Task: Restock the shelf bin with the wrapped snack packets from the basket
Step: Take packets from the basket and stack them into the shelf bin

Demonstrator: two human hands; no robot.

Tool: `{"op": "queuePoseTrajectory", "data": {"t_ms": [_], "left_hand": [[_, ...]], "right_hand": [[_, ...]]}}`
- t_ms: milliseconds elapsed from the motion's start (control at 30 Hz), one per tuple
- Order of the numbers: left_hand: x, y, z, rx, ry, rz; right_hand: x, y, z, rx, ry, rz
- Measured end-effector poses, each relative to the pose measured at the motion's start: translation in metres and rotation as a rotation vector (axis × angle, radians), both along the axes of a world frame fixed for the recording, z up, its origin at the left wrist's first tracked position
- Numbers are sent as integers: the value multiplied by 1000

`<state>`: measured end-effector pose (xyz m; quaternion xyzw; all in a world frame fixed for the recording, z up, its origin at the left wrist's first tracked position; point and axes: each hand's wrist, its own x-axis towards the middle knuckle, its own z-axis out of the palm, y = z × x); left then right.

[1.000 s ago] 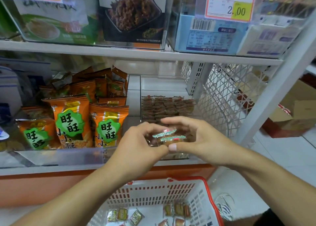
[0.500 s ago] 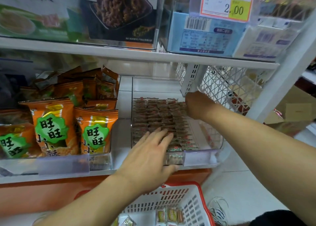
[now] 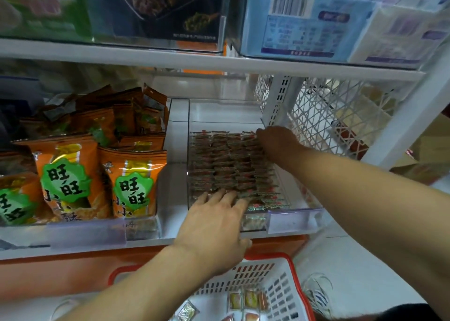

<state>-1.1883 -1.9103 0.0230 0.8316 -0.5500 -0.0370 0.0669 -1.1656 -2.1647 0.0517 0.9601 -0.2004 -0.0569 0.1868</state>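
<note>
Head view, left to right: orange snack bags (image 3: 132, 179) with green labels stand upright in rows on the left of the shelf, just beside the clear shelf bin (image 3: 295, 219). The left forearm rises from the near left, and the left hand (image 3: 214, 225) lies palm down over the bin's near edge, its fingers (image 3: 220, 196) straight and slightly spread, resting on the nearest wrapped snack packets (image 3: 226, 165). Those packets fill the bin in tight rows from near to far. The right arm stretches in from the near right across the bin's right side; the right hand (image 3: 277, 142) is at the far right corner of the rows, knuckles toward the camera, and I cannot tell how its fingers lie or whether they pinch anything. Below, near the camera, the white, red-rimmed basket (image 3: 285, 286) holds a few more loose packets (image 3: 248, 300).
</note>
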Motion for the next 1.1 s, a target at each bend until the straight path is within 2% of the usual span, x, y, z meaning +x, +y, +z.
{"op": "queuePoseTrajectory", "data": {"t_ms": [200,367,533,600,667,733,800,867,967,1033,1100], "left_hand": [[0,-1,1,30,-10,-3],[2,1,14,13,14,-7],[-13,28,31,59,-170,-150],[-23,51,28,-8,-221,-219],[-32,74,16,-103,-200,-278],[-37,91,-5,-83,-93,-264],[-40,102,-36,132,63,-186],[-41,119,-79,399,197,-125],[-41,153,-142,740,401,-29],[-42,172,-175,869,488,17],[-46,180,-203,914,539,36]], "right_hand": [[7,-3,1,2,45,-21],[-12,17,9,200,-26,-43],[-40,80,66,101,-151,-17],[-63,115,78,124,-95,54],[-89,148,70,186,66,108],[-109,175,37,300,380,149],[-119,191,-19,497,670,102],[-130,201,-90,613,801,23],[-171,206,-201,643,789,-77],[-208,203,-260,697,697,-196],[-237,198,-300,708,634,-269]]}}
